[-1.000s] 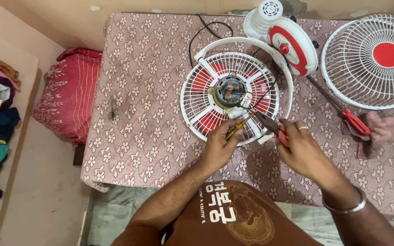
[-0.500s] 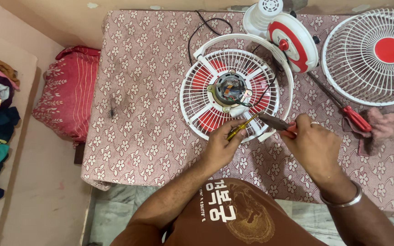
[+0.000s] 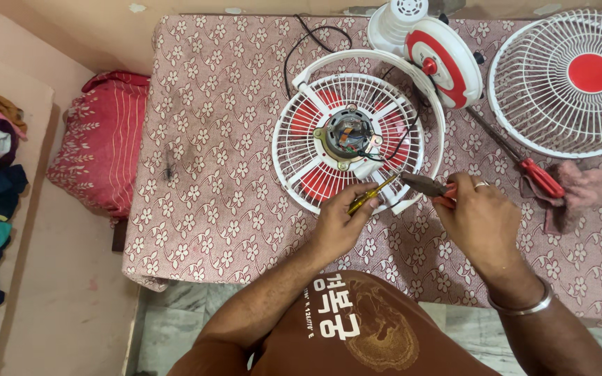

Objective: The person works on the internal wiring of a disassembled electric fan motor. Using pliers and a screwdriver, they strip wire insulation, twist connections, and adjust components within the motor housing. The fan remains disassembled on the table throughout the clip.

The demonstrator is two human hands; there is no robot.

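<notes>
Pink floral cloth covers the tabletop point(image 3: 231, 139), so it's a pretty busy scene. Dead centre sits a white plastic fan rear guard with red blades and a bare motor in the middle point(image 3: 350, 139). Left hand point(image 3: 336, 226) comes in from 6 o'clock, grip closed around a yellow-handled screwdriver point(image 3: 371, 196) whose tip points toward 1 o'clock at the guard's lower rim. Right hand point(image 3: 479, 219), with a ring and a steel bangle, is clamped on orange-handled pliers point(image 3: 426, 186), nose aimed at 9 o'clock, just beside the screwdriver tip. Up at 1 o'clock there's a white-and-red fan base point(image 3: 440, 59); at 2 o'clock a white wire front grille with a red hub point(image 3: 573, 80). A red-handled screwdriver point(image 3: 524, 163) lies at 3 o'clock touching a pink rag point(image 3: 583, 191).
</notes>
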